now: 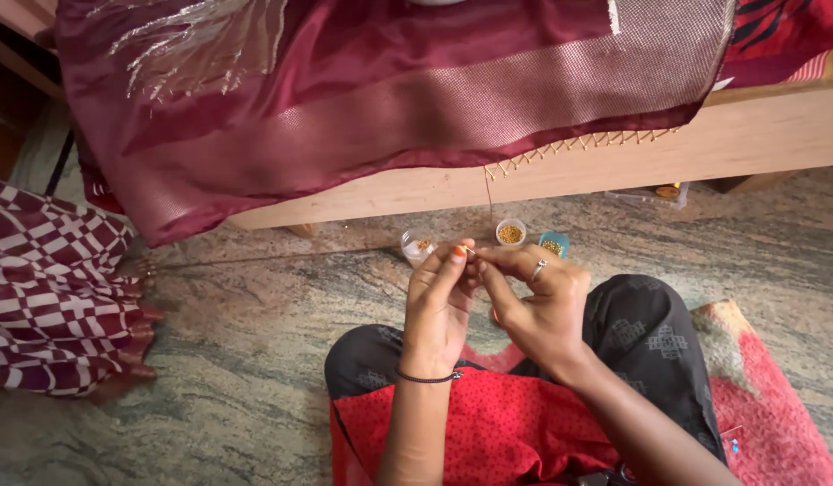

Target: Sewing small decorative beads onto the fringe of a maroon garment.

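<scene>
I hold both hands together just above my knees, over the speckled stone floor [254,360]. My left hand [439,310] has its fingers [459,256] pinched shut against those of my right hand [543,306], and between the tips sits a thin needle [470,251], too small to make out clearly. A fine thread [488,202] runs up from the pinch to the beaded gold edging [579,144] on the maroon silk cloth with a woven gold band [389,108], which hangs over the pale wooden bed frame [750,135]. My right fingers are closed on the needle too, a silver ring [538,267] showing on one of them.

Just beyond my fingertips, nearer the bed frame, three small round containers stand in a row on the floor: a clear one [416,245], a white one holding gold beads [510,233], and a blue one [553,244]. Well apart, beside the cloth's hanging end, lies a maroon-and-white chequered fabric [47,297].
</scene>
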